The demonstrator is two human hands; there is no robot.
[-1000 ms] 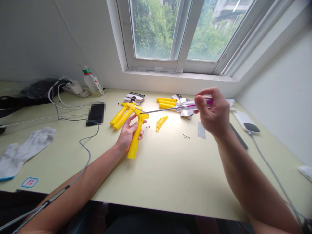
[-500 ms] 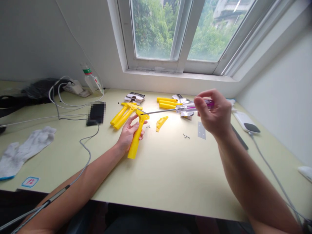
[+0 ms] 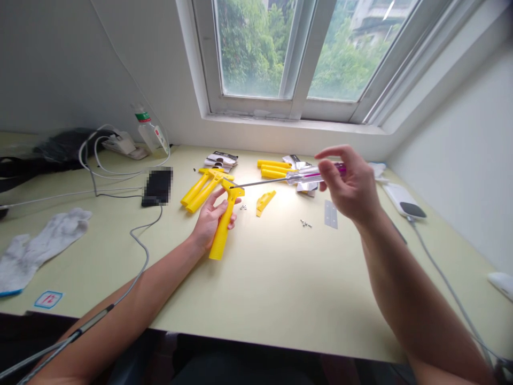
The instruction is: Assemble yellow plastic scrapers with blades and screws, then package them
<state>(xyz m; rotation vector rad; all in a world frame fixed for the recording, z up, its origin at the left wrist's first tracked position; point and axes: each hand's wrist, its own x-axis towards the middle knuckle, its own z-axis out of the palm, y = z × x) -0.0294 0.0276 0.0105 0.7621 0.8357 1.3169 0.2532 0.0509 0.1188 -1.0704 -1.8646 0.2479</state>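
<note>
My left hand (image 3: 208,223) is wrapped round the grip of a yellow plastic scraper (image 3: 223,235), whose wide head points away from me. In my right hand (image 3: 348,184) is a screwdriver (image 3: 304,175) with a clear and purple handle. Its long shaft points left, and the tip meets the scraper's head. Two more yellow scrapers (image 3: 203,195) lie just beyond my left hand. A loose yellow curved piece (image 3: 265,203) rests right of the held scraper. Small metal nuts (image 3: 243,207) and several screws (image 3: 305,223) are scattered on the table.
Yellow handles (image 3: 274,170) lie at the back beside packets (image 3: 306,187). A grey metal plate (image 3: 331,214) is at the right. A blurred-out black device (image 3: 157,186), white glove (image 3: 44,243) and bottle (image 3: 151,133) occupy the left. A grey cable (image 3: 138,278) crosses over my left forearm.
The fingers of my right hand have loosened and shifted on the screwdriver handle, with the index finger lifted outward. The scraper and screwdriver tip stay nearly in place.
</note>
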